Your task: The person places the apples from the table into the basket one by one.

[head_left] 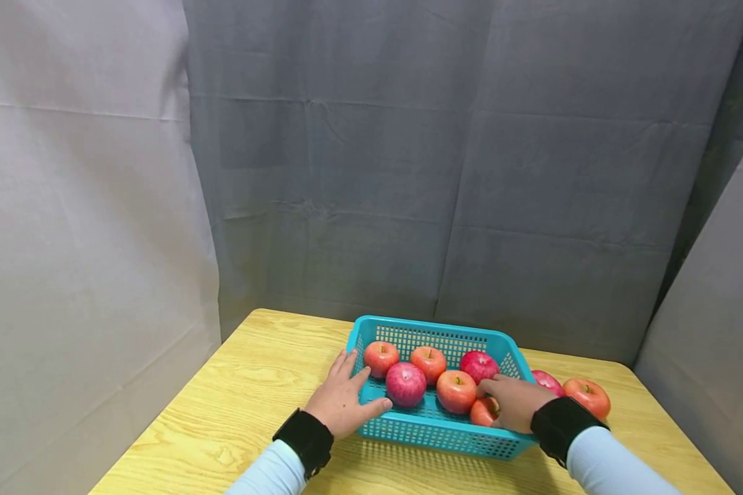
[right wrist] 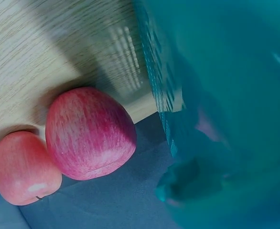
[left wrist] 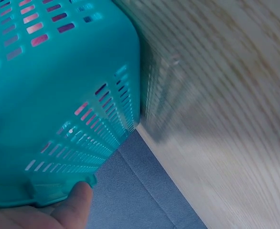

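Note:
A turquoise plastic basket point(head_left: 433, 436) with slotted walls stands on the table, holding several red apples point(head_left: 457, 391). My left hand point(head_left: 339, 400) rests on the basket's left rim, its fingers fairly straight and the thumb over the front left corner. In the left wrist view, a fingertip point(left wrist: 79, 195) touches the rim of the basket point(left wrist: 49, 100). Inside the front right corner, my right hand point(head_left: 519, 404) grips a red apple point(head_left: 483, 413), partly hidden by the fingers. The basket wall point(right wrist: 245, 95) blocks the right hand in the right wrist view.
Just right of the basket, a darker red apple point(head_left: 547, 382) and a lighter one point(head_left: 587, 397) lie side by side on the wooden table point(head_left: 223, 412). Grey cloth point(head_left: 371, 172) hangs behind the table's far edge, with pale cloth point(head_left: 87, 240) on the left.

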Demonstrator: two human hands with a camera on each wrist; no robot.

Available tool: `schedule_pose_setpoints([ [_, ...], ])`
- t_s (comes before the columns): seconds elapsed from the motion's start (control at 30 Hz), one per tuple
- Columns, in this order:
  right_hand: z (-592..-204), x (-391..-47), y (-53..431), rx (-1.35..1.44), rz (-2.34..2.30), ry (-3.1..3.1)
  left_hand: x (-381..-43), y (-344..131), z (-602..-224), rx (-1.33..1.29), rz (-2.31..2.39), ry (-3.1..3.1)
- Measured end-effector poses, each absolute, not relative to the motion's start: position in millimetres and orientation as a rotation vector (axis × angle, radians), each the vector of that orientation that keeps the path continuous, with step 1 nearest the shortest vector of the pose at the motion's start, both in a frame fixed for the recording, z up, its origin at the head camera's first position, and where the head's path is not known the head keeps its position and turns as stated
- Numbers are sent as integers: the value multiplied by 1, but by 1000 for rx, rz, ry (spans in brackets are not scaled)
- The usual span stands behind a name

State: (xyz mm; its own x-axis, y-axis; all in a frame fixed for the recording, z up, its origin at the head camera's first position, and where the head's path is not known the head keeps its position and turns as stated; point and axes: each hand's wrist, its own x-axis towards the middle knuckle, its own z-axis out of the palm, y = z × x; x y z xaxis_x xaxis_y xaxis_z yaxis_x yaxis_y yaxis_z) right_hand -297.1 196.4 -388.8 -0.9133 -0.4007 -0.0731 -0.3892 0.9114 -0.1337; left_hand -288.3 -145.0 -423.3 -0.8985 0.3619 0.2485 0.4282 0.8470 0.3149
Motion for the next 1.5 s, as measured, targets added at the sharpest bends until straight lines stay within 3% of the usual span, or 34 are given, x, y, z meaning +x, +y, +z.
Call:
schedule_pose_setpoints([
  [0.8, -367, -304, 246, -681, -233, 3158, -291, -146, -424, -608, -559, -2856],
  [1.1, -372, -312, 283, -445, -272, 3167, -290, -145, -424, -611, -562, -2850],
  [1.5, -398, -324, 305, -367, -219, 3154, -286, -146, -421, -617, -564, -2837],
])
